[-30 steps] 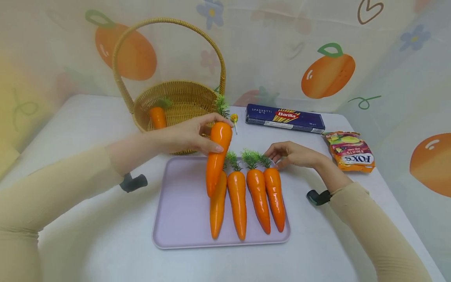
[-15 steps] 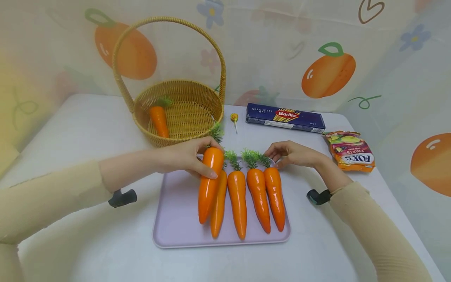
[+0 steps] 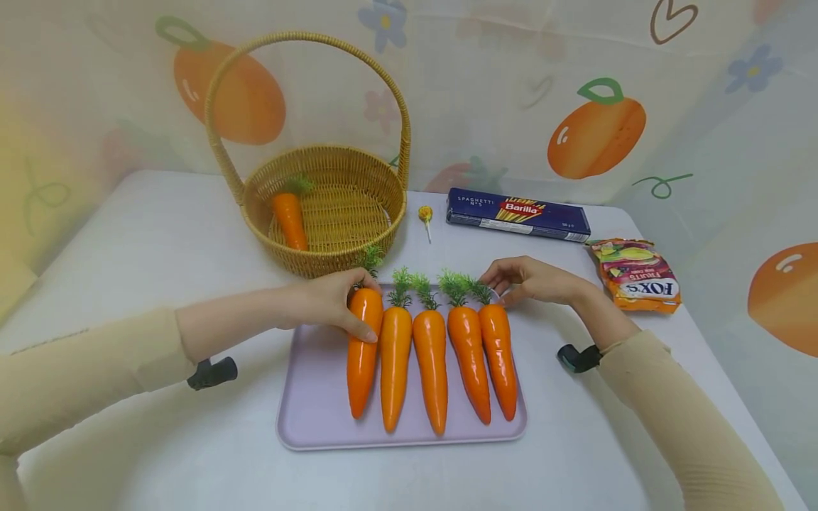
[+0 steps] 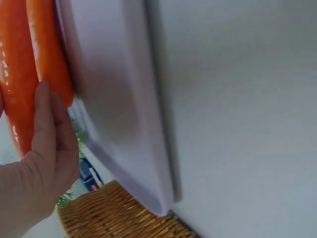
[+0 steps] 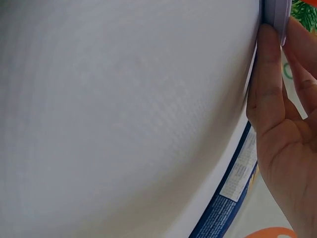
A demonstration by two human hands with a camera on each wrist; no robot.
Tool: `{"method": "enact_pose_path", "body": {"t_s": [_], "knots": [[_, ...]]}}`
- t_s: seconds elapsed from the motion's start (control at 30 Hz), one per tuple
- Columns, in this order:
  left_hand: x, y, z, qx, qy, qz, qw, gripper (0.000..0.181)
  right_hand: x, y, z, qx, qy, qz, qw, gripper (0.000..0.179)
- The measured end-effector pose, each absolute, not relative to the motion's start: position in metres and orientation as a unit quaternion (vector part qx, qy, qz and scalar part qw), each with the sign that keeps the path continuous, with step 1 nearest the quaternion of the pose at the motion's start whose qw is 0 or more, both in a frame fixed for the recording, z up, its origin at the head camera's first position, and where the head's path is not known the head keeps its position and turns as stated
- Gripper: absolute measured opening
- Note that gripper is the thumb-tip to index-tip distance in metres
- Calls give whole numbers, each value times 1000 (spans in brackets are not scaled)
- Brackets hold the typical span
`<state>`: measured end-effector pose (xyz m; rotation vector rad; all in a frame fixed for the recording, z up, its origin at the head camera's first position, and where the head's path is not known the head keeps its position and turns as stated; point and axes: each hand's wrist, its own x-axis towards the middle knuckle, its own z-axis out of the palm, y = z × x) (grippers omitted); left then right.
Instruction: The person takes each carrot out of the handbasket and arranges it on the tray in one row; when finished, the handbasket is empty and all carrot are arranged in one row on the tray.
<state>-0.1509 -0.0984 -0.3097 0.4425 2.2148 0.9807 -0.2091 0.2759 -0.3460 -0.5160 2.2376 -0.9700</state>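
In the head view, my left hand (image 3: 322,301) grips an orange carrot (image 3: 362,365) with a green leafy top over the lilac tray (image 3: 313,408). It is the leftmost of a row of carrots, beside a lighter orange carrot (image 3: 395,369); several others lie side by side to the right, tips toward me. The left wrist view shows the left hand (image 4: 42,151) with its fingers against the carrot. My right hand (image 3: 533,280) pinches the tray's far right corner; in the right wrist view its fingers (image 5: 270,74) lie along one side of the tray rim (image 5: 277,17), thumb opposite.
Behind the tray stands a wicker basket (image 3: 326,259) with a tall handle and one carrot (image 3: 290,220) inside. To its right lie a lollipop (image 3: 425,213), a blue spaghetti box (image 3: 517,213) and a bag of Fox's sweets (image 3: 635,275). A fruit-print cloth hangs behind the table.
My left hand has brought its carrot down and to the left, from above the lighter carrot to the left end of the row. The right hand has stayed at the tray corner.
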Motion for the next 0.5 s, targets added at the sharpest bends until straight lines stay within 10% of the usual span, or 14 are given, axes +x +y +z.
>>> {"method": "enact_pose_path", "body": {"t_s": [0.5], "knots": [[-143,-97,-328,196,888,312,273,70,-210,276,-346,-202,848,-370,320,43]]}}
